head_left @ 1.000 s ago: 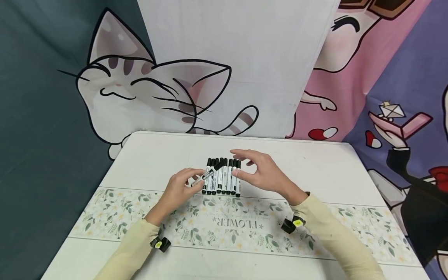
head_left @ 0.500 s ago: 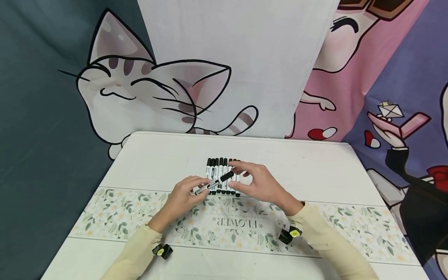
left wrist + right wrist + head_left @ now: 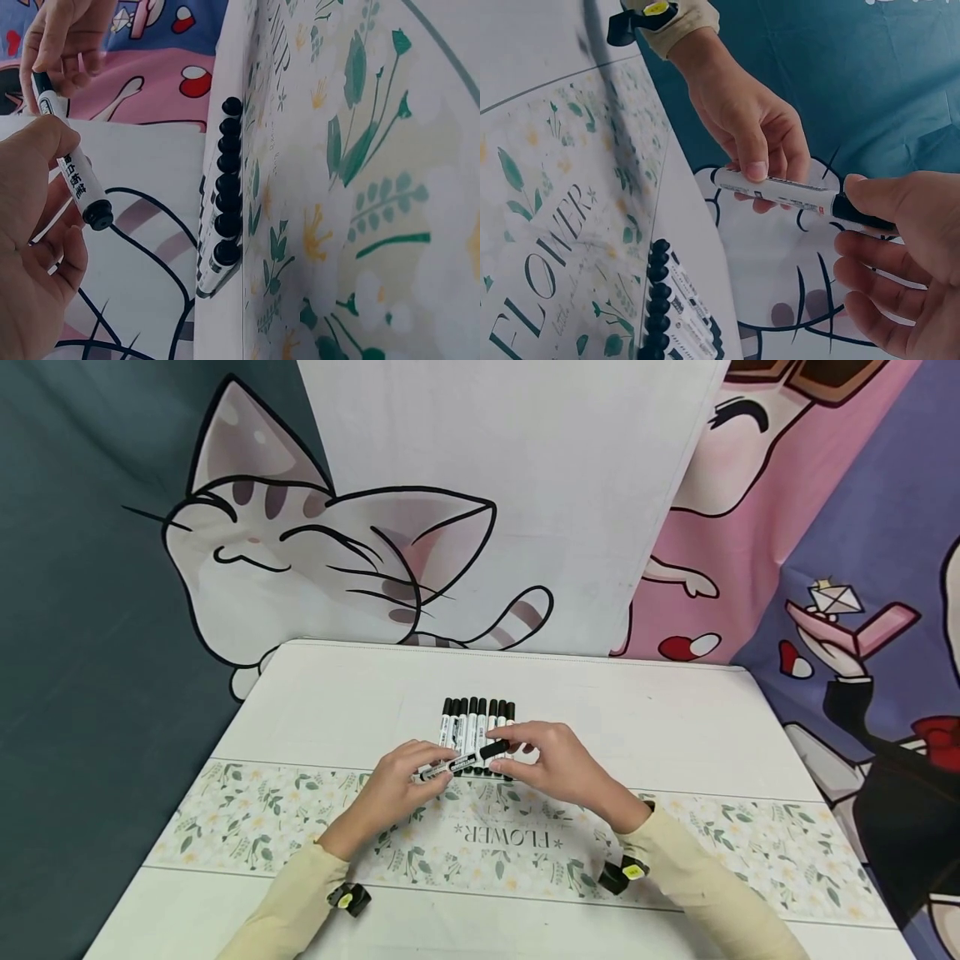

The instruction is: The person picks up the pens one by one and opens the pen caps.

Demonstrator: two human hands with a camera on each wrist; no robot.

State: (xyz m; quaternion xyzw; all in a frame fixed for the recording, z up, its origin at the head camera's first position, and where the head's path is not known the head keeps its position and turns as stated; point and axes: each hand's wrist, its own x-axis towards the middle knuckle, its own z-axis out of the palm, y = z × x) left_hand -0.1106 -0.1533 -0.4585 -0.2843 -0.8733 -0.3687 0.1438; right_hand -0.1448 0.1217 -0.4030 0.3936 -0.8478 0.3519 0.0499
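Observation:
A white whiteboard marker with a black cap is held above the table, slightly tilted. My left hand pinches its white barrel near the tail end, thumb on one side. At the other end, my right hand has thumb and fingers around the cap, which sits on the marker. In the right wrist view the right hand's other fingers are spread below the cap. Beneath the held marker, a row of similar markers lies side by side, black caps toward the far edge; its near ends are partly hidden.
The white table carries a printed floral band with the word FLOWER upside down. Cartoon-printed cloths hang behind the far edge, and a dark teal curtain hangs at the left.
The held marker has moved right and toward me, turning nearer to level. My right hand has come down and left from beside the row and taken hold of the cap.

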